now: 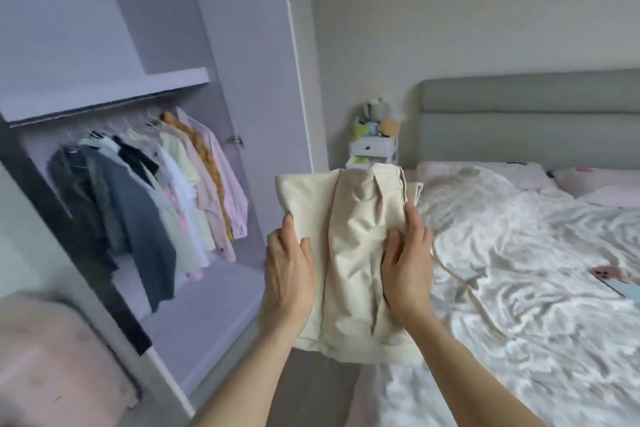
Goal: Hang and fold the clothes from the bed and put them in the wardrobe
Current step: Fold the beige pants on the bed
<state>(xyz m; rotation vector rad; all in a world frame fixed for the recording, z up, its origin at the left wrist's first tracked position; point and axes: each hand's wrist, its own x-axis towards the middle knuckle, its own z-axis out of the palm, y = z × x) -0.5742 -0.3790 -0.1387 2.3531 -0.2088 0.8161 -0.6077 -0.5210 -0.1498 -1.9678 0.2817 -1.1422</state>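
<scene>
A folded cream garment (353, 236) is held up in the air between the bed and the wardrobe. My left hand (289, 270) grips its left edge, thumb on top and fingers underneath. My right hand (408, 263) holds its right edge the same way. The open wardrobe (194, 315) stands to the left, with a rail of several hung shirts and jackets (145, 198) above a bare lilac floor panel. The bed (519, 281) with a rumpled white patterned cover lies to the right.
An upper wardrobe shelf (104, 94) sits above the rail. The open wardrobe door (263, 80) stands behind the garment. A small white nightstand (372, 147) with soft toys is by the grey headboard (526, 121). A pink item (606, 274) lies on the bed's right side.
</scene>
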